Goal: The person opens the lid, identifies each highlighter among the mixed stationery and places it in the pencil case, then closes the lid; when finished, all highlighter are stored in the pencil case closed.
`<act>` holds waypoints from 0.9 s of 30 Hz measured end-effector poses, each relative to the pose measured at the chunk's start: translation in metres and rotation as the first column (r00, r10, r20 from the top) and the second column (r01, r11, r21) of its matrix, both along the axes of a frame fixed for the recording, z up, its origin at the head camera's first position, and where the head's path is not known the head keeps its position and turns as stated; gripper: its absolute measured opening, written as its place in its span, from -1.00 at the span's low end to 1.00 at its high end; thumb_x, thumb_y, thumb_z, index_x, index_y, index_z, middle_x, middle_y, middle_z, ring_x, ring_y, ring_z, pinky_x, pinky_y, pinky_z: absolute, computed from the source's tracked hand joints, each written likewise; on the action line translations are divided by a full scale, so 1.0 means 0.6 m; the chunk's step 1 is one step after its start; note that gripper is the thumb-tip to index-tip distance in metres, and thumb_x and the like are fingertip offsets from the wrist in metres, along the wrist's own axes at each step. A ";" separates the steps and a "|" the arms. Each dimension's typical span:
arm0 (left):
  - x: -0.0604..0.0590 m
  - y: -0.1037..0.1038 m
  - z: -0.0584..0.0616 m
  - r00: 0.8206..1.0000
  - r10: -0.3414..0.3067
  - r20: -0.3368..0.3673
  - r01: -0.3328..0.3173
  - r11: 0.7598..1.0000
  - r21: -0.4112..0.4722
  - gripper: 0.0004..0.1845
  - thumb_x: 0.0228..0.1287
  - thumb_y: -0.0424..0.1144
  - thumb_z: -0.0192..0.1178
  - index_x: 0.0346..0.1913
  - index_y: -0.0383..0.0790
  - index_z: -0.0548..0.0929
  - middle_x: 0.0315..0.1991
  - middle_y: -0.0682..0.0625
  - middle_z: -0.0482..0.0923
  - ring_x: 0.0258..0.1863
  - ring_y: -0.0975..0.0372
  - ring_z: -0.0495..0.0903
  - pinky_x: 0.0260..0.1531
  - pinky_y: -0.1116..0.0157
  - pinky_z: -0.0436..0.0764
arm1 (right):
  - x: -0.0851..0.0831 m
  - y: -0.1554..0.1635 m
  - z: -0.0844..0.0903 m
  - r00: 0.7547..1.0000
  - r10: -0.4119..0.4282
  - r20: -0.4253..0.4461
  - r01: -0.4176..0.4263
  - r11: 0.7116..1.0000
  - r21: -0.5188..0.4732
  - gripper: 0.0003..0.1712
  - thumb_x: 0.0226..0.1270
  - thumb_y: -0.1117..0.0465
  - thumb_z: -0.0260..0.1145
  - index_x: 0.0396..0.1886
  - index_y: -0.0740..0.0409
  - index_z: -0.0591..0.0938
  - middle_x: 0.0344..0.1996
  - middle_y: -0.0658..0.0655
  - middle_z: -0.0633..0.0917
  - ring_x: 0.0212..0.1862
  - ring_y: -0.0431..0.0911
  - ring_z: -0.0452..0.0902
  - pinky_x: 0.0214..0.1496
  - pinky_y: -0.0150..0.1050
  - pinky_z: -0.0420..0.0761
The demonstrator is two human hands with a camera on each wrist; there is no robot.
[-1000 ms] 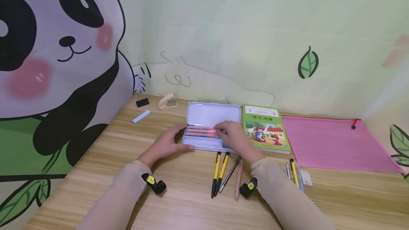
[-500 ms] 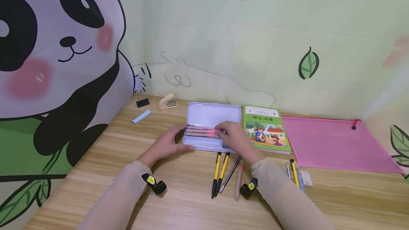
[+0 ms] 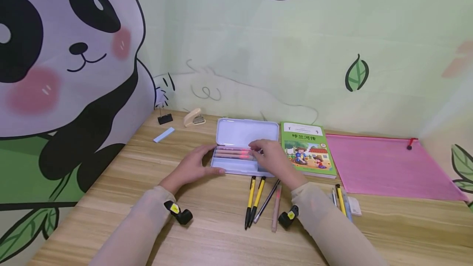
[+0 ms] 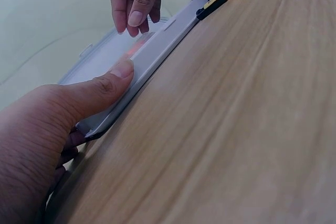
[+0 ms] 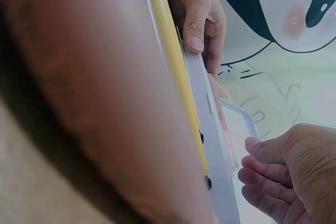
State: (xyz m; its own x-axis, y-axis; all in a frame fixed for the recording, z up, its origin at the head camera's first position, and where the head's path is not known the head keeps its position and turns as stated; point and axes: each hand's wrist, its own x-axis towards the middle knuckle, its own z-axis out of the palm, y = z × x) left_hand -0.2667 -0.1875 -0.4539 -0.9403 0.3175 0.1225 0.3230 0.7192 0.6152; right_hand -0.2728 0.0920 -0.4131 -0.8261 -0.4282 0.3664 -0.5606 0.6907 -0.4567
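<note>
On the light wooden counter (image 3: 111, 184) lay our open pale-blue rectangular plastic pencil case (image 3: 244, 145), pinkish pens (image 3: 233, 153) inside. Our left hand (image 3: 192, 166) gripped its left end, thumb pressed along the front wall. Our right hand (image 3: 271, 158) hovered over the tray, fingers (image 4: 137, 11) loosely bent, holding nothing.
</note>
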 end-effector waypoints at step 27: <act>-0.005 -0.003 -0.007 1.000 -0.009 -0.013 0.009 1.000 -0.011 0.15 -0.10 0.52 0.36 0.51 -0.06 0.33 0.47 -0.06 0.31 0.47 0.02 0.24 0.45 -0.05 0.22 | 0.017 -0.001 0.038 0.999 0.028 -0.021 -0.029 0.999 -0.031 -0.73 0.37 0.15 0.37 -0.07 0.24 0.72 -0.22 0.11 0.78 -0.14 -0.04 0.70 -0.02 -0.09 0.71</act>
